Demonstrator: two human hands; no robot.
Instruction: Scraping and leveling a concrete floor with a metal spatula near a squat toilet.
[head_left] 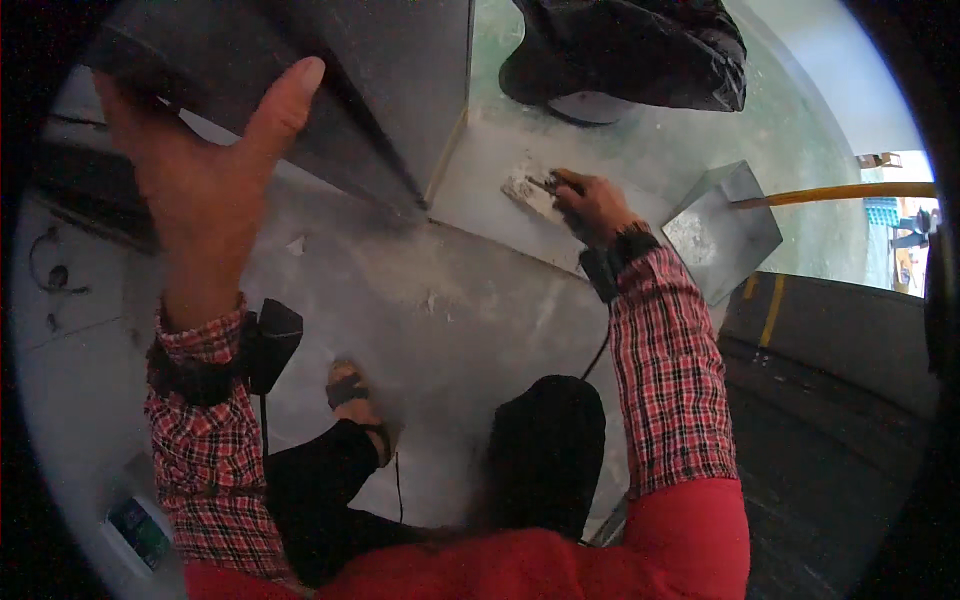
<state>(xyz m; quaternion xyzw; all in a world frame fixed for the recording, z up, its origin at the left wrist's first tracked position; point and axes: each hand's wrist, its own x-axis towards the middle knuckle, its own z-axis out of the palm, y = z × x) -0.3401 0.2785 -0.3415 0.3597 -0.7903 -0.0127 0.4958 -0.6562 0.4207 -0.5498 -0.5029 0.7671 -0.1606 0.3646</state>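
My left hand (205,185) holds the lower edge of a large dark grey panel (300,130) at the upper left. Its thumb is spread across the panel's face, and the other fingers are mostly hidden. Ahead and to the right, my right hand (597,210) is closed round the handle of a flat trowel (532,192). The trowel's blade is smeared with whitish material and lies low over a pale, dusty slab (490,210). Right of that hand sits a grey metal scoop (725,225) with a long wooden handle (840,193).
A black plastic bag (630,50) covers something at the far side. Dark boards with yellow marks (810,320) stand at the right. White scraps (430,300) lie on the dusty floor (340,260). A white container (140,535) is at the lower left, near my sandalled foot (352,400).
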